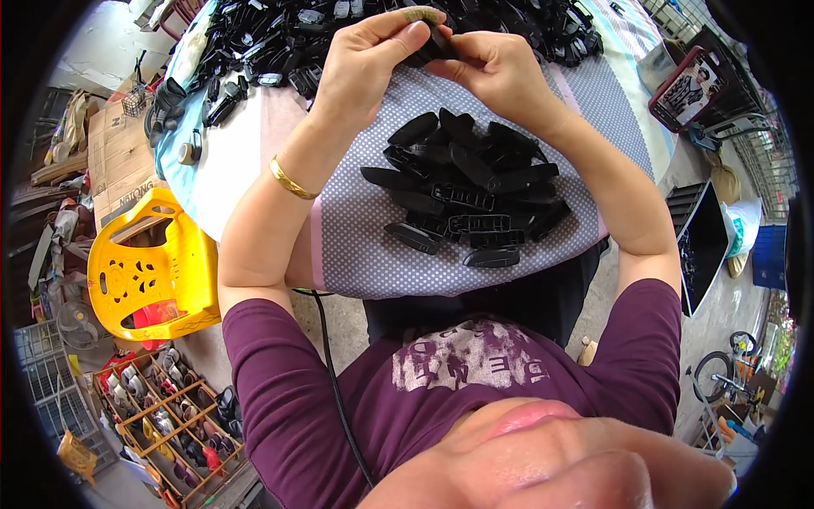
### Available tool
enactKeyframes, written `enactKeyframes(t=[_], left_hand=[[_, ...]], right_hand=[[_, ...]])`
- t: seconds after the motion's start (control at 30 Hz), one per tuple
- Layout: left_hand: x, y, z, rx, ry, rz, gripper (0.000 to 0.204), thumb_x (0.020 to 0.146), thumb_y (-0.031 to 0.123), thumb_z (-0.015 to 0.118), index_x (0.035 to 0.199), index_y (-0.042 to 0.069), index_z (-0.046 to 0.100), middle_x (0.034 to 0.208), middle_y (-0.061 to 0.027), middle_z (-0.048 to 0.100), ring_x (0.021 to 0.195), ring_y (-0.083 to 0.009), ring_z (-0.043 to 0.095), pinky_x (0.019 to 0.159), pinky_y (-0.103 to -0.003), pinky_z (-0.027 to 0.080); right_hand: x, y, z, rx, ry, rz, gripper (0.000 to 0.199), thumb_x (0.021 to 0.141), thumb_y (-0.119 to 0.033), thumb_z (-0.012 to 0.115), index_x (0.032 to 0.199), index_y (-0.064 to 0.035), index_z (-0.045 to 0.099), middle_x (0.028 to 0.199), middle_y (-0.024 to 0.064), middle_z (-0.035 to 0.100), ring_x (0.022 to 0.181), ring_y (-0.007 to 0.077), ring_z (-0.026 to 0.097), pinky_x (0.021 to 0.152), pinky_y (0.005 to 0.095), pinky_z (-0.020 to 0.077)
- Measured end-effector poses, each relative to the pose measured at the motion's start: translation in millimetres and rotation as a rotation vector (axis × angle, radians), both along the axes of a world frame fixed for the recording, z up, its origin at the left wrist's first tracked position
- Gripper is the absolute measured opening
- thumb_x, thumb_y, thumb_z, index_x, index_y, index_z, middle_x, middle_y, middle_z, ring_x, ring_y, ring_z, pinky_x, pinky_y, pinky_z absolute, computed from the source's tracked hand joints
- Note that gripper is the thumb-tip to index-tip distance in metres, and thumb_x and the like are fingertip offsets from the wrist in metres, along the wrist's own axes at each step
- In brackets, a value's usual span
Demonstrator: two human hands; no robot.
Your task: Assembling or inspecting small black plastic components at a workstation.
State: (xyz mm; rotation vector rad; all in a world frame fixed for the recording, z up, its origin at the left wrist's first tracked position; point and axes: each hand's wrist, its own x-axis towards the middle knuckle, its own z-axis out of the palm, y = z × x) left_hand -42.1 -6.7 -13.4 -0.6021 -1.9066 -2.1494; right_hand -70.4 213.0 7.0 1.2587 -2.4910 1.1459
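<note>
At the far side of the table, my left hand (363,66) and my right hand (498,75) meet around a small black plastic piece (437,49). The fingers of both hands are closed on it and cover much of its shape. A tan wrap (424,14) covers a fingertip of my left hand. Nearer to me, between my forearms, lies a loose pile of long black plastic parts (475,182), some smooth side up, others showing ribbed slots. Just beyond my hands spreads a big heap of similar black parts (280,30).
The table wears a dotted grey cloth (356,254). A yellow plastic chair (199,271) stands at the left, near a cardboard box (119,153) and a shoe rack (191,424). A black crate (704,254) sits at the right. A black cable (331,365) runs down beside me.
</note>
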Motion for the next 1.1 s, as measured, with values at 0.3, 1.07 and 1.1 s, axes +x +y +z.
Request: enactKeyframes(t=[0.3, 1.07, 1.1], left_hand=[[44.1, 55.8, 33.7, -0.791, 0.445, -0.011, 0.051, 0.083, 0.02, 0.084, 0.129, 0.008, 0.068, 0.091, -0.011, 0.076, 0.087, -0.0226, 0.071, 0.081, -0.033, 0.058], [9.4, 9.5, 20.9, -1.043, 0.358, 0.538, 0.03, 0.095, 0.014, 0.071, 0.122, 0.002, 0.069, 0.104, -0.0091, 0.071, 0.089, -0.0188, 0.069, 0.077, -0.03, 0.055], [6.1, 0.6, 17.2, -1.045, 0.357, 0.543, 0.03, 0.095, 0.014, 0.071, 0.122, 0.002, 0.069, 0.104, -0.0091, 0.071, 0.089, -0.0188, 0.069, 0.077, -0.03, 0.055]], right_hand=[[-95.2, 30.2, 17.3, 0.024, 0.236, -0.149, 0.03, 0.084, -0.021, 0.075, 0.109, -0.0032, 0.074, 0.096, 0.0198, 0.073, 0.089, 0.0387, 0.07, 0.08, 0.0428, 0.0568], [-34.6, -4.4, 18.0, -0.427, -0.556, 0.234, 0.029, 0.106, -0.008, 0.052, 0.13, 0.0041, 0.063, 0.092, 0.0038, 0.068, 0.079, 0.0099, 0.065, 0.073, 0.0261, 0.0568], [-29.5, -10.5, 14.0, -0.384, -0.526, 0.223, 0.029, 0.106, -0.007, 0.053, 0.13, 0.004, 0.063, 0.093, 0.0039, 0.068, 0.079, 0.0096, 0.064, 0.073, 0.0257, 0.0562]])
